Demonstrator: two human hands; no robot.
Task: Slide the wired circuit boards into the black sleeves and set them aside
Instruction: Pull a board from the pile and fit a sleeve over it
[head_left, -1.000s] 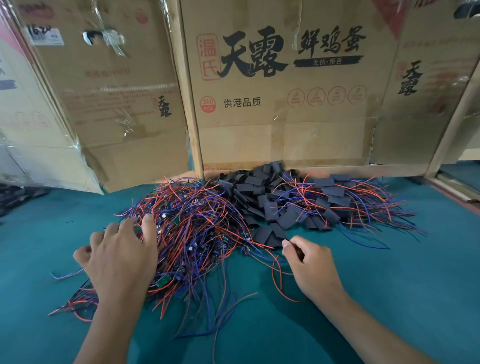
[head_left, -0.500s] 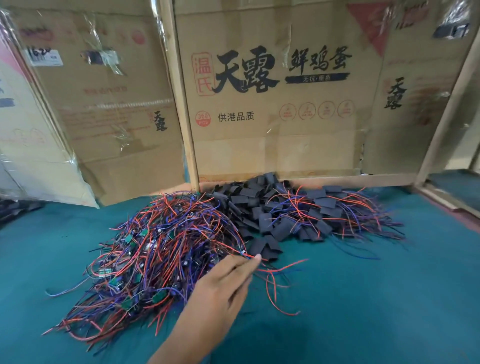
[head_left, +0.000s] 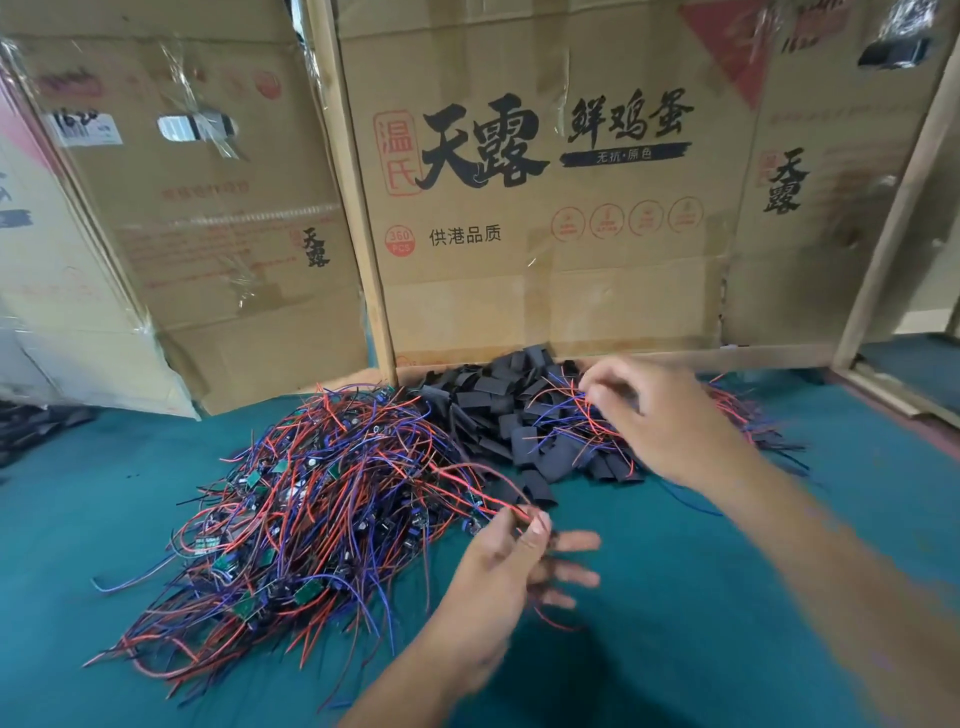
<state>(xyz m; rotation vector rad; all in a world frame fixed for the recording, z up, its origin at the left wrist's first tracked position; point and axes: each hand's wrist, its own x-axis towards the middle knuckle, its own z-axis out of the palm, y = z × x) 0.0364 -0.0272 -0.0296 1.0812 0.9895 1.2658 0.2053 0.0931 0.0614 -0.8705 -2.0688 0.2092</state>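
Observation:
A tangled heap of wired circuit boards (head_left: 311, 519), small green boards with red and blue leads, lies on the teal table at centre left. Behind it to the right is a pile of flat black sleeves (head_left: 498, 410), with some red and blue wires mixed in. My left hand (head_left: 509, 571) is at the heap's right edge. Its thumb and forefinger pinch a few red and blue wires that lead back into the heap, and its other fingers are spread. My right hand (head_left: 670, 421) hovers blurred over the sleeve pile with bent fingers. I see nothing held in it.
Cardboard boxes (head_left: 545, 260) and wooden posts (head_left: 358, 208) wall off the back of the table (head_left: 675, 623). More wired pieces (head_left: 748, 415) lie beyond my right hand. Dark sleeves (head_left: 31, 426) lie at the far left edge.
My left hand has taken hold of wires at the heap's right edge and lifted them slightly. My right hand has come back into view and reached over the black sleeve pile.

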